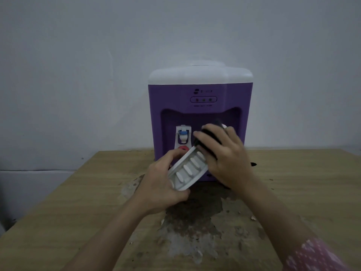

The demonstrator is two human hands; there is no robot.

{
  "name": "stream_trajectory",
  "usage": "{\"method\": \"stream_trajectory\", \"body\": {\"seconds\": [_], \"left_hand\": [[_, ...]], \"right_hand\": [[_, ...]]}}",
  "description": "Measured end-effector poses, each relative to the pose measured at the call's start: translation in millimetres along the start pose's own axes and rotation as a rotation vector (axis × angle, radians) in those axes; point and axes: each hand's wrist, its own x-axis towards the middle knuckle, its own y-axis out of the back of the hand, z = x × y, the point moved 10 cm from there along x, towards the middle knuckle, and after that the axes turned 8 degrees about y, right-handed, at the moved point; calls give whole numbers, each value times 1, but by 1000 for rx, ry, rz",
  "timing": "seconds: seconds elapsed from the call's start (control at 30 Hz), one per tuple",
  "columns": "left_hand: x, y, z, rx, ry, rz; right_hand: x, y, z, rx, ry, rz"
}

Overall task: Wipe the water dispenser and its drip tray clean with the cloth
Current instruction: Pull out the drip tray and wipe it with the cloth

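Note:
A purple water dispenser point(199, 98) with a white top stands on the wooden table point(58, 208) against the wall. Its left tap point(182, 136) with a blue lever shows in the recess; the right tap is hidden behind my right hand. My left hand point(162, 184) holds the white slotted drip tray point(188, 170) tilted up in front of the dispenser. My right hand point(226, 153) grips a dark cloth point(210, 133) pressed against the tray's upper right end.
The tabletop has a large worn, peeling patch point(195, 222) in the middle, in front of the dispenser. A small dark mark point(253, 164) lies on the table right of the dispenser. A plain pale wall point(78, 75) stands behind.

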Motion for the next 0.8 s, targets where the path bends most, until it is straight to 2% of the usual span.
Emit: {"method": "stream_trajectory", "body": {"seconds": [0.1,0.27,0.37,0.47,0.57,0.63,0.8], "left_hand": [[-4,-4,-7,32,21,-41],[-5,-10,-7,2,-18,-58],[-5,-11,-2,35,-68,-42],[-3,2,3,99,-128,61],[-5,27,5,54,-153,262],[-7,36,5,15,-149,344],[-6,40,2,-50,-105,360]], "right_hand": [[-6,1,44,51,-235,-1],[-34,-12,76,486,-740,-10],[-53,-13,84,853,-980,173],[-67,-13,88,997,-1124,315],[-84,-18,90,1085,-1298,409],[-94,-23,88,1140,-1386,446],[-103,-24,85,1112,-1423,506]]}}
